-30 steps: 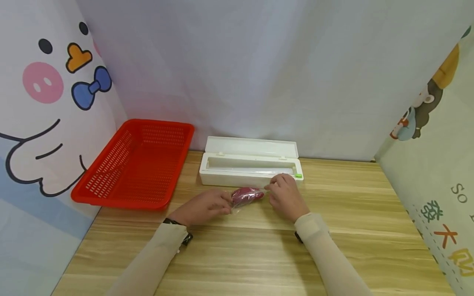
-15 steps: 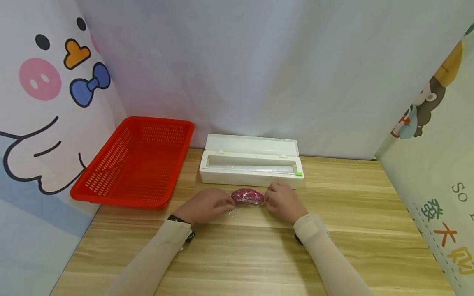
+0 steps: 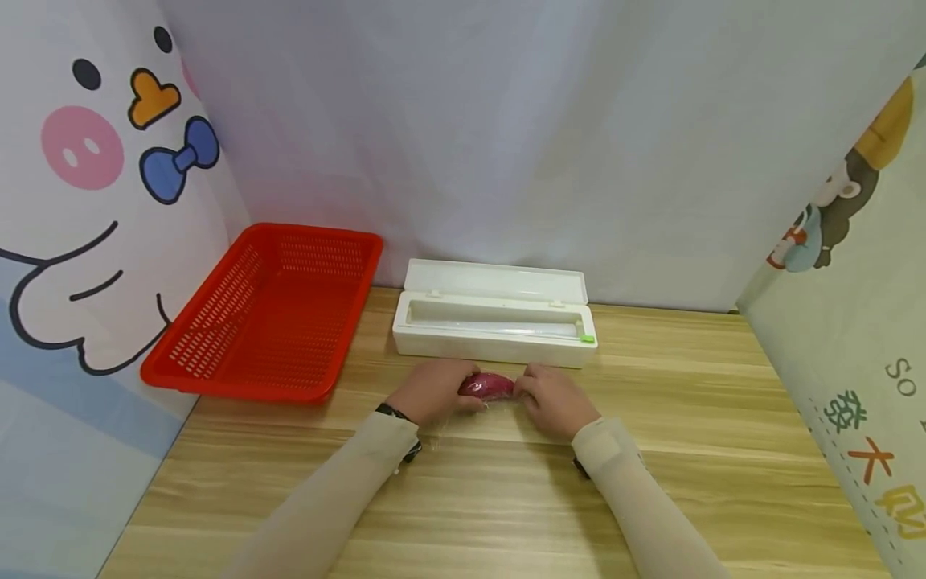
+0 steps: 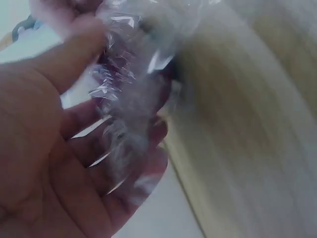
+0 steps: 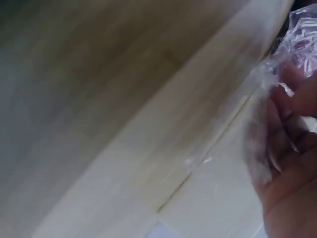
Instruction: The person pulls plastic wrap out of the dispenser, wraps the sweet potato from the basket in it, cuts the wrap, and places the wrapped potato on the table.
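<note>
A shiny purple-red oblong thing [image 3: 492,388], its kind hard to tell, lies wrapped in clear cling film [image 4: 131,104] before the white box. My left hand [image 3: 436,392] curls round its left end, thumb on the near side. In the left wrist view crinkled film covers the dark thing between thumb and fingers. At the other end my right hand [image 3: 555,402] pinches the bunched film with thumb and fingertips. A loose flap of film hangs by those fingers in the right wrist view. The hands hide both ends of the thing.
Behind the hands stands a long white cling film box [image 3: 488,350], lid [image 3: 495,281] raised, a film roll [image 3: 499,328] inside and a green slider [image 3: 587,339] at its right. A red perforated basket [image 3: 350,314] sits at the left. Cloth walls [image 3: 506,145] bound the wooden table [image 3: 687,418].
My left hand has moved right, from the film's edge to round the thing's left end. The right hand has closed in on the right end and pinches the film there.
</note>
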`<state>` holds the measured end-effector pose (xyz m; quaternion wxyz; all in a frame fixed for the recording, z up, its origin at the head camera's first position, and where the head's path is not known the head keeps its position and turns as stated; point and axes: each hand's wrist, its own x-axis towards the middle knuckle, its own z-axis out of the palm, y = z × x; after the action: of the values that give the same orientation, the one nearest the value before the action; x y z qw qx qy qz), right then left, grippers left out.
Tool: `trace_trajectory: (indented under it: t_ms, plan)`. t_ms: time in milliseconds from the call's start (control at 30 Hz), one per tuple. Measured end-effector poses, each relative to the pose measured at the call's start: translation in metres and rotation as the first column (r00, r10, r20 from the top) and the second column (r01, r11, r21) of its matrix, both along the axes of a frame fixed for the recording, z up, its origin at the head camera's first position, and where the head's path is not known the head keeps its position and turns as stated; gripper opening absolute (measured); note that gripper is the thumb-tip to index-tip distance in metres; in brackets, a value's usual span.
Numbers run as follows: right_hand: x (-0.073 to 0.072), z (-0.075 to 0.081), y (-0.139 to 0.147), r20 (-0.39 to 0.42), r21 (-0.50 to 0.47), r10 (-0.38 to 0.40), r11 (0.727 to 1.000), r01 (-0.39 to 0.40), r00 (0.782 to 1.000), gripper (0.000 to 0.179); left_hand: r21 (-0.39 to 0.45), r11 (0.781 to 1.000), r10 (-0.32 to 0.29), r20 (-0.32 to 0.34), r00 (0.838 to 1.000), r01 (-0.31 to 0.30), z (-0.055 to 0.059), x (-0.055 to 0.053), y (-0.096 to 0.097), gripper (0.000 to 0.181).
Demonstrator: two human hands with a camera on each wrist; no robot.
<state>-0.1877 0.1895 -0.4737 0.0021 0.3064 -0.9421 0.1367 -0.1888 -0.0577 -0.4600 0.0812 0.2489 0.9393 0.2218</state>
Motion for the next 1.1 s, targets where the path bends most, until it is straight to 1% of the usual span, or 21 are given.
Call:
trace_trajectory:
  t_ms: [100,200,267,333,433,500,633,700,767,833,900,1000,1100]
  plan:
    - [-0.001,-0.002,0.002,0.092,-0.056,-0.093,0.994,0.099,0.991,0.005,-0.013,1.000,-0.010,0.005,1.000,0.010,-0.003,0.000,0.005,0.042]
    - [-0.002,-0.003,0.003,0.185,-0.088,-0.174,0.977,0.193,0.967,0.015,-0.011,1.000,-0.023,0.001,1.000,0.023,-0.003,0.000,0.007,0.040]
    - [-0.004,-0.003,0.004,0.224,-0.075,-0.190,0.975,0.211,0.956,0.021,-0.006,0.999,-0.038,0.008,0.999,0.038,-0.002,0.000,0.007,0.040]
    - [-0.005,-0.001,0.004,0.260,-0.067,-0.178,0.977,0.201,0.949,0.025,0.000,0.999,-0.045,0.027,0.999,0.045,-0.001,-0.001,0.008,0.039]
    - [-0.008,0.003,0.002,0.291,-0.046,-0.139,0.986,0.159,0.947,0.028,0.016,0.999,-0.053,0.058,0.997,0.052,-0.001,-0.001,0.009,0.038]
    - [-0.008,0.006,0.001,0.306,-0.030,-0.113,0.991,0.128,0.945,0.033,0.026,0.998,-0.060,0.069,0.996,0.058,-0.001,-0.001,0.011,0.038]
    - [-0.009,0.009,-0.002,0.337,-0.021,-0.053,0.998,0.064,0.940,0.049,0.033,0.996,-0.088,0.044,0.995,0.086,-0.004,0.002,0.014,0.042]
    - [-0.008,0.009,-0.004,0.360,-0.041,-0.025,0.998,0.043,0.933,0.056,0.023,0.994,-0.106,0.018,0.994,0.106,-0.006,0.004,0.016,0.046]
    - [-0.008,0.009,-0.007,0.375,-0.073,-0.005,0.997,0.035,0.927,0.058,0.017,0.992,-0.121,-0.007,0.993,0.121,-0.009,0.006,0.017,0.049]
    - [-0.007,0.009,-0.010,0.389,-0.100,0.003,0.994,0.039,0.921,0.055,0.017,0.991,-0.131,-0.029,0.991,0.131,-0.011,0.008,0.019,0.051]
    - [-0.005,0.010,-0.012,0.380,-0.107,0.010,0.994,0.034,0.925,0.048,0.025,0.991,-0.133,-0.048,0.990,0.135,-0.014,0.009,0.020,0.051]
    - [-0.002,0.010,-0.012,0.334,-0.075,0.000,0.997,0.027,0.943,0.036,0.034,0.992,-0.121,-0.066,0.990,0.124,-0.016,0.009,0.023,0.051]
    - [0.001,0.012,-0.008,0.275,-0.008,-0.038,0.999,0.042,0.961,0.027,0.043,0.994,-0.102,-0.076,0.992,0.105,-0.018,0.009,0.026,0.050]
